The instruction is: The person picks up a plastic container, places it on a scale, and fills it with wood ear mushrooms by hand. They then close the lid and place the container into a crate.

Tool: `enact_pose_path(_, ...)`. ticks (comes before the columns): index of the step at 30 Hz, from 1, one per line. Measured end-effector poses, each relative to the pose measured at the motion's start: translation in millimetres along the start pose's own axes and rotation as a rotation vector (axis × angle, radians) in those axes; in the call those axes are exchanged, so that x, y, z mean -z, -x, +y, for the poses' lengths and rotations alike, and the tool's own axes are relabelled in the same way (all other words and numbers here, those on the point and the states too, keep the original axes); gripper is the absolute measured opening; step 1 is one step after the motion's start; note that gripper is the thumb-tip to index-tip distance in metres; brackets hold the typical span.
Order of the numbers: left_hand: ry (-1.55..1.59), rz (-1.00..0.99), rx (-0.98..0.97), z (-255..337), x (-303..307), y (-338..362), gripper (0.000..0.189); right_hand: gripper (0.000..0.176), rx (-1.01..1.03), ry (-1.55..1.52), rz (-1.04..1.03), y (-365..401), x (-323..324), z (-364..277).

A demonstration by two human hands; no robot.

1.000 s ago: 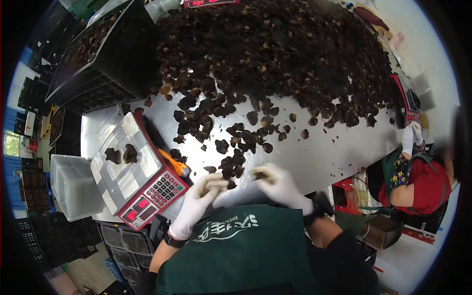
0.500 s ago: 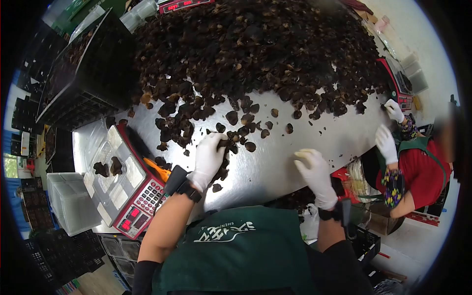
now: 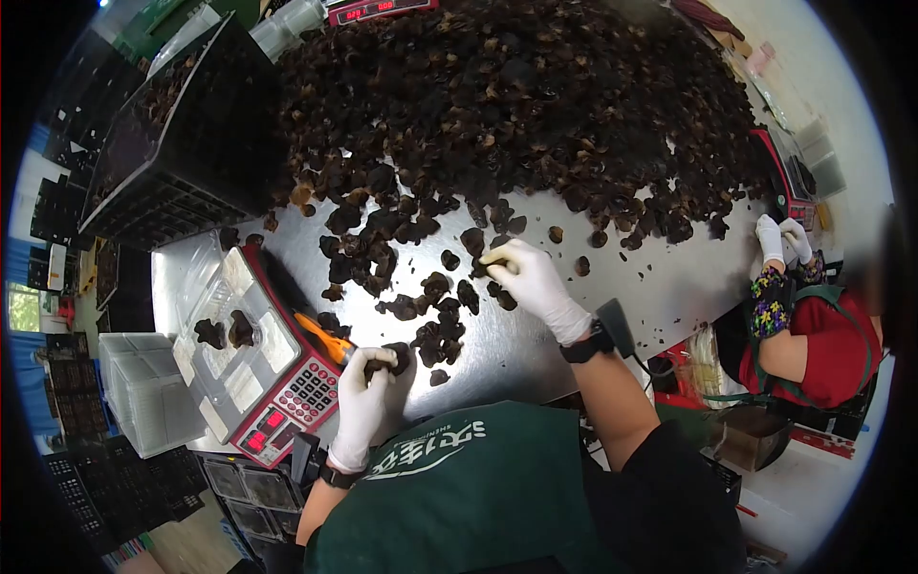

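Observation:
My left hand (image 3: 361, 397), in a white glove, is close to my body beside the scale. Its fingers are closed on dark pieces of wood ear mushroom (image 3: 397, 358). Stretched over the metal table, my gloved right hand (image 3: 534, 279) pinches at a small dark wood ear piece (image 3: 477, 270) with thumb and forefinger. Loose wood ear pieces (image 3: 439, 337) lie between my hands. On the red-edged digital scale (image 3: 251, 385), two dark pieces (image 3: 240, 329) sit in a clear plastic tray. An orange-handled tool (image 3: 323, 339) rests against the scale.
A large heap of wood ears (image 3: 516, 105) covers the table's far side. At left stand a black crate (image 3: 182, 143) and stacked clear boxes (image 3: 148, 392). A co-worker's gloved hands (image 3: 782, 237) are at the right edge, near another scale (image 3: 789, 177).
My left hand has drawn back toward my body with wood ear pieces in it. My right hand has reached forward and left to the loose pieces. The co-worker's hands have come together.

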State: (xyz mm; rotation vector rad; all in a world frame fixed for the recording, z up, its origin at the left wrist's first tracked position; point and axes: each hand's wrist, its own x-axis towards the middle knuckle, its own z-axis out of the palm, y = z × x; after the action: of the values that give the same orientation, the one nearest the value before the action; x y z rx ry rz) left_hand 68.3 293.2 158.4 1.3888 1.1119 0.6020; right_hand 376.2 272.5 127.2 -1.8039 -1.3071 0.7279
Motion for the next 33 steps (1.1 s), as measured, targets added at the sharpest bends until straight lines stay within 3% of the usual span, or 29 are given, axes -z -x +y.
enact_pose_path(4,0.178,-0.045,0.149,-12,-1,14,0.019,0.018,-0.119,-0.151,0.127,16,11,28)
enact_pose_path(8,0.269,-0.078,0.216,-11,-7,10,0.019,0.016,-0.248,-0.259,0.101,30,13,24)
enact_pose_path(11,0.218,-0.103,0.198,-2,-8,6,0.019,0.016,0.099,0.265,0.162,32,12,14)
enact_pose_path(14,0.164,-0.125,0.202,-3,-10,7,0.017,0.021,0.238,0.210,0.102,20,-12,-11)
enact_pose_path(18,0.134,-0.077,0.097,-10,-13,9,0.016,0.033,0.417,0.238,-0.147,-2,-65,-32)
enact_pose_path(21,0.118,-0.044,0.156,-11,0,8,0.025,0.020,0.356,0.280,-0.194,-14,-78,-20)
enact_pose_path(23,0.055,0.002,0.077,-15,3,8,0.024,0.010,0.346,0.195,-0.112,-19,-74,-17)
enact_pose_path(26,-0.209,0.045,-0.073,-15,-2,1,0.018,0.013,0.305,-0.129,0.014,-10,-45,-23)
enact_pose_path(27,-0.284,0.044,-0.112,-5,-10,-2,0.017,0.014,0.161,-0.207,0.009,-3,-35,-26)
enact_pose_path(28,-0.360,0.043,-0.151,2,-18,-6,0.016,0.014,0.153,-0.251,0.044,2,-27,-20)
enact_pose_path(30,-0.531,0.026,-0.391,-2,-32,-17,0.018,0.015,-0.109,-0.444,-0.042,16,-8,-14)
enact_pose_path(31,-0.574,0.014,-0.399,0,-38,-20,0.019,0.014,-0.090,-0.534,-0.038,24,-4,-11)
enact_pose_path(33,-0.604,0.024,-0.410,0,-41,-22,0.020,0.014,-0.013,-0.368,-0.034,42,-5,-5)
